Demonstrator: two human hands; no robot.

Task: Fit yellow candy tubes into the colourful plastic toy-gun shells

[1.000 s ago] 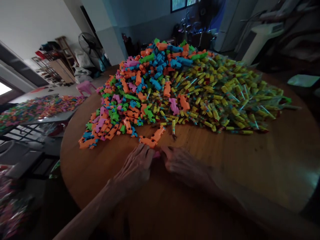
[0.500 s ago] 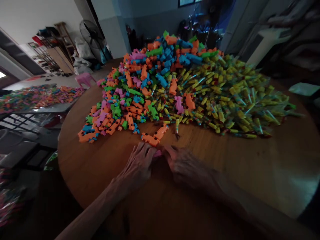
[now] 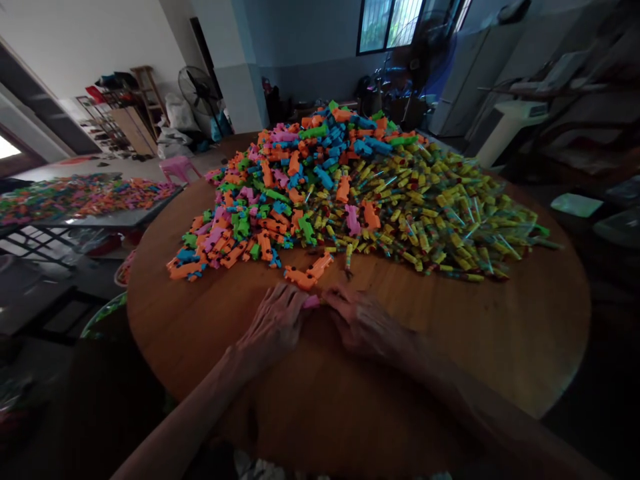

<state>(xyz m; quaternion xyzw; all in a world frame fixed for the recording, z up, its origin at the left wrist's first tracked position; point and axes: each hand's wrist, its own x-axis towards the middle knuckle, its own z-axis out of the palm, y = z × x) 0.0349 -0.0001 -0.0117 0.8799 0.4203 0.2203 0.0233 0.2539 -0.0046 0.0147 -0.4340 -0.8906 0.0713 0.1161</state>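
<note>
A pink plastic toy (image 3: 311,302) sits between the two hands at the round wooden bench (image 3: 450,320). The left hand (image 3: 277,315) grips its left end with curled fingers; the right hand (image 3: 361,319) is bent at its other end, its hold impossible to tell. Just beyond lie two orange toy cars (image 3: 299,277), then heaped multicoloured toy cars (image 3: 273,230) beside yellow-wrapped tubes (image 3: 440,213).

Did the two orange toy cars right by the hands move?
No. The two orange toy cars keep their place beside the nearest yellow stick on the table; only the view shifted.
</note>
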